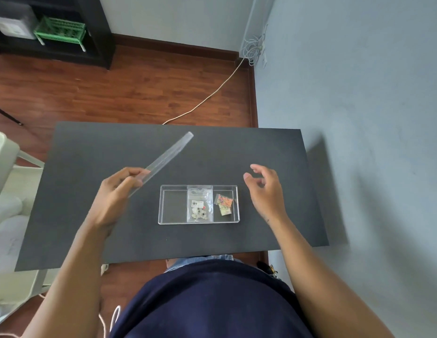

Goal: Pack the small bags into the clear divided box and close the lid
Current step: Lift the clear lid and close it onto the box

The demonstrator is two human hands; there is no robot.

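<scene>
The clear divided box (173, 220) lies open on the dark table (90, 154), near the middle. Its middle compartment holds a clear bag with a barcode label and small charms (200, 203). A smaller bag of orange and yellow bits (223, 203) lies in the right compartment. The left compartment holds nothing. My left hand (115, 196) grips the clear lid (168, 159) by its near end, tilted and raised above the table to the upper left of the box. My right hand (263, 189) hovers just right of the box with fingers spread, holding nothing.
A white chair (5, 191) stands left of the table. A blue wall runs along the right edge of the table. A cable (212, 93) crosses the wooden floor beyond the far edge. A black shelf with a green basket (60, 30) stands far left.
</scene>
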